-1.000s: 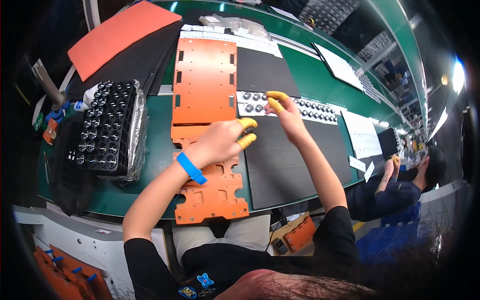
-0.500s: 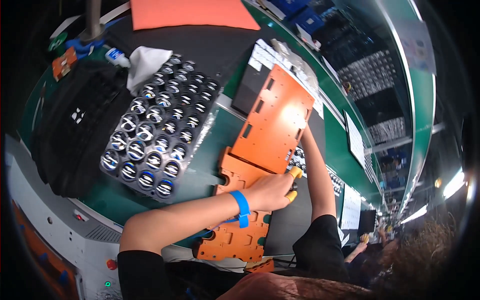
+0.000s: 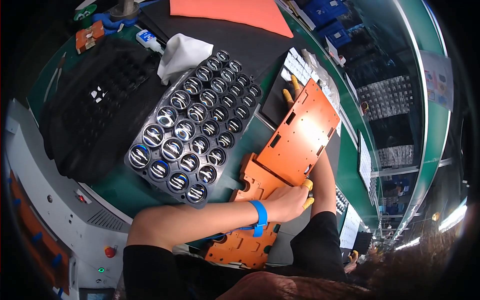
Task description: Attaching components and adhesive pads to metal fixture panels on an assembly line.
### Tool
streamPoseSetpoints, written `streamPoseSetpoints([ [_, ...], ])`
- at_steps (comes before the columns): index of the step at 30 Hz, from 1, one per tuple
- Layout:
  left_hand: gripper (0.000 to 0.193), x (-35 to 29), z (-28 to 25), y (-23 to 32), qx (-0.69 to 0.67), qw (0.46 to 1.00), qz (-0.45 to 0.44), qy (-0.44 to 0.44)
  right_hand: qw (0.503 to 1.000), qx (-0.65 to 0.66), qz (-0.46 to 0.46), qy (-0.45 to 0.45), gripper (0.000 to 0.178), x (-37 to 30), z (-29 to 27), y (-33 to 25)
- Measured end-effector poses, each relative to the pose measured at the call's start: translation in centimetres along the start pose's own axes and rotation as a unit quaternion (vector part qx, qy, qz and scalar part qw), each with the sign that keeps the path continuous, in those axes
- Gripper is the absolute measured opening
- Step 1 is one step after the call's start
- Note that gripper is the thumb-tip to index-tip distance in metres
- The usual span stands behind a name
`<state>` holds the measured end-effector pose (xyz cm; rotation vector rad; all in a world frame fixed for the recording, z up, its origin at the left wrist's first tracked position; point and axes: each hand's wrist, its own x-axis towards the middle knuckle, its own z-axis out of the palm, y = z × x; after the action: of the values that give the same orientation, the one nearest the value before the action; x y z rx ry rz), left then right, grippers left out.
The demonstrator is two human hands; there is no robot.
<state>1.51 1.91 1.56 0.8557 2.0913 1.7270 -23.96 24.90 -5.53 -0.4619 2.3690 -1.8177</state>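
An orange fixture base [image 3: 245,245] lies in front of me, and its flat orange lid [image 3: 297,132] stands raised at the far end. My left hand [image 3: 286,202], with yellow finger cots and a blue wrist strap, is over the base near the lid's lower edge. Its fingers are curled together; whatever is between them is hidden. Passing behind the lid, my right arm ends in my right hand [image 3: 294,91], mostly covered by the lid. Two of its yellow-tipped fingers stick out, spread apart, beside a black tray [image 3: 274,102] and white labelled sheet [image 3: 301,64].
Left of the fixture, a clear-edged tray [image 3: 150,172] holds rows of round glossy lenses. Around it are a black cover [image 3: 95,120], a white cloth [image 3: 187,52], a small bottle [image 3: 148,40] and an orange mat [image 3: 230,12]. A shelf edge [image 3: 415,65] runs along the right.
The whole view has shifted, moving the bench rightward in the picture. My right hand's fingers now show beyond the lid's far edge; before, they were hidden. My left hand stays at the base.
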Motion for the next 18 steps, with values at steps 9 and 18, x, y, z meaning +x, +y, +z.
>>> streamPoseSetpoints([
  [9,0.037,0.5,1.0,-0.8,0.029,0.999,0.034,0.011,0.998,-0.054,0.037,0.011,0.025,-5.5,-0.4,-0.7],
  [18,0.028,0.3,0.8,-0.7,0.016,0.993,0.117,-0.024,0.991,-0.115,0.061,0.034,0.025,-5.3,-0.3,-3.5],
])
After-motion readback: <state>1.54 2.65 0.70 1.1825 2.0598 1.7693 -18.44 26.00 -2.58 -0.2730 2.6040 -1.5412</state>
